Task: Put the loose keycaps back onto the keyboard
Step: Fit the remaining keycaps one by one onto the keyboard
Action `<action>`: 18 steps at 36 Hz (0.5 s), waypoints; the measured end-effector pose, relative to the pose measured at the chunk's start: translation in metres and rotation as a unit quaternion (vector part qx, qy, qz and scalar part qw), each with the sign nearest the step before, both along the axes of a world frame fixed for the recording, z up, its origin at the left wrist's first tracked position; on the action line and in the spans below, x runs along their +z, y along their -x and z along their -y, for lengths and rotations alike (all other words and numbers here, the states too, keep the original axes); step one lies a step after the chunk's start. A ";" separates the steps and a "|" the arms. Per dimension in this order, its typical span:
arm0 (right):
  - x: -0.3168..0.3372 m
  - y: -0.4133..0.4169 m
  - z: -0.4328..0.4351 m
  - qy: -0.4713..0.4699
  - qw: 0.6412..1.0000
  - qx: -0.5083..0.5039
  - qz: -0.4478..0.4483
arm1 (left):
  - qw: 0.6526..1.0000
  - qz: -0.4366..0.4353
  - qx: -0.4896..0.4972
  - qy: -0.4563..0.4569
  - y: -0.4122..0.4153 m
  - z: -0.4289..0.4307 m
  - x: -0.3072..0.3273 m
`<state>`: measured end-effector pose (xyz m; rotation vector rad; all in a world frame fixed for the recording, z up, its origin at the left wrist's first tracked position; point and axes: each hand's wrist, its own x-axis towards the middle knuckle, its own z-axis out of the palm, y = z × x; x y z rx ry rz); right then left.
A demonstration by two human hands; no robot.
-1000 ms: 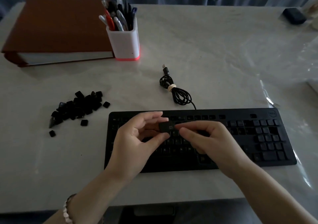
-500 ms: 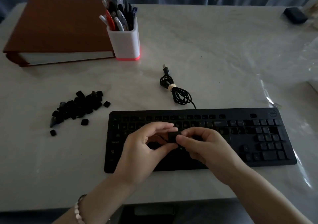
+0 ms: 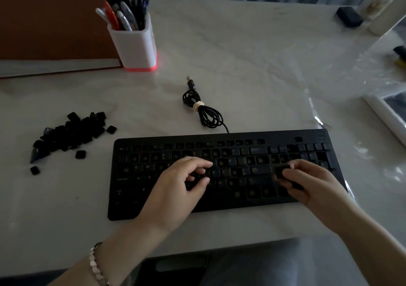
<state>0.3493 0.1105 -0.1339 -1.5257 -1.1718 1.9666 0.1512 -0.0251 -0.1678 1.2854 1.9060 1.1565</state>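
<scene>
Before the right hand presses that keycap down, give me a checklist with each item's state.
1. Keycap pinched in right hand: ok.
2. Keycap over the keyboard: ok.
3. Empty slot beneath it: cannot tell, the hand hides it.
4. Keycap matches that slot: cannot tell, too dark.
5. Left hand clear of the keycap: ok.
6. Pile of loose keycaps lying left of the keyboard: ok.

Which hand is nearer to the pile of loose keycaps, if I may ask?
Left. The left hand is over the middle of the keyboard, right of the pile; the right hand is farther off, at the keyboard's right end, pinching a keycap.
</scene>
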 end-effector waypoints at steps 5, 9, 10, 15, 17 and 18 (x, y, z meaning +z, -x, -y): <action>-0.005 0.001 0.009 -0.027 0.997 0.053 0.039 | 0.999 -0.022 -0.039 0.012 -0.008 -0.007 0.002; -0.008 0.009 0.015 -0.072 0.985 0.140 0.073 | 0.994 -0.014 -0.110 0.015 -0.015 -0.016 0.006; -0.008 0.012 0.016 -0.083 0.981 0.159 0.078 | 0.992 -0.007 -0.127 0.014 -0.017 -0.018 0.007; -0.004 0.020 0.019 -0.113 0.961 0.243 0.072 | 0.984 0.006 -0.176 0.014 -0.023 -0.026 0.007; -0.003 0.020 0.020 -0.129 0.951 0.271 0.076 | 0.985 0.010 -0.171 0.020 -0.023 -0.027 0.005; -0.003 0.020 0.020 -0.135 0.947 0.280 0.081 | 0.985 0.012 -0.168 0.023 -0.023 -0.027 0.004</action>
